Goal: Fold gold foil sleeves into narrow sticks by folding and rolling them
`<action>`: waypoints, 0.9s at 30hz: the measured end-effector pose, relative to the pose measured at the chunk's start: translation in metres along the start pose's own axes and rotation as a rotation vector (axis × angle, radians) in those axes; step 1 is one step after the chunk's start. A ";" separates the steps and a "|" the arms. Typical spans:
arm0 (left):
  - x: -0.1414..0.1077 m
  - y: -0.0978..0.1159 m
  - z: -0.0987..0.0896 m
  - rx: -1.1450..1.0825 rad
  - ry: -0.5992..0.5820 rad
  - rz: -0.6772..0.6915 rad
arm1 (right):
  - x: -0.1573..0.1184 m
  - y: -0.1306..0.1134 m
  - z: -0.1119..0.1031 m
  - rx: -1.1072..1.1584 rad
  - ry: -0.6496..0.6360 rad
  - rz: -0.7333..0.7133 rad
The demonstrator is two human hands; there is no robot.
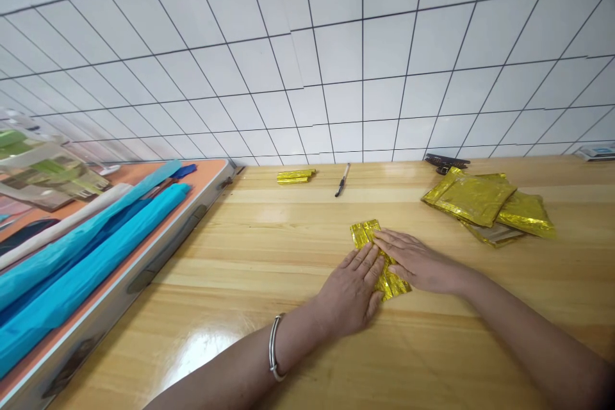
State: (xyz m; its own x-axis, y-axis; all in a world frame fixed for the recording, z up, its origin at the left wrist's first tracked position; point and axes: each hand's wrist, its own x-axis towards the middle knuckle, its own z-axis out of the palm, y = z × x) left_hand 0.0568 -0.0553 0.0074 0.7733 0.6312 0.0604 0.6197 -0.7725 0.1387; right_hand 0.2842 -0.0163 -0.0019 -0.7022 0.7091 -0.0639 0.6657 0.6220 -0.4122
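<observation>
A creased strip of shiny gold foil (387, 282) lies on the wooden table, slanting from upper left to lower right. My left hand (353, 288) rests flat on its left side, fingers stretched out and a silver bangle on the wrist. From the right, my right hand (416, 261) lies over the strip's right side, its fingers extended and the fingertips near those of my left hand. Both palms face down, and parts of the foil are hidden under them.
Gold foil packets (473, 198) are piled at the right beside a black clip (448, 162). Folded gold pieces (295, 176) and a pen (343, 180) lie near the tiled wall. Blue rolled material (110, 250) covers an orange-topped case (211, 173) at the left.
</observation>
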 end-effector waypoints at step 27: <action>0.002 -0.003 0.000 0.000 -0.006 0.085 | 0.001 0.001 -0.003 0.020 0.015 -0.019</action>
State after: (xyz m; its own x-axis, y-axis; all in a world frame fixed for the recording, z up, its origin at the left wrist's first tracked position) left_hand 0.0561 -0.0515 0.0065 0.8240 0.5627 0.0664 0.5516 -0.8234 0.1331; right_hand 0.2850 -0.0139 0.0001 -0.7108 0.7022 -0.0419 0.6468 0.6290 -0.4313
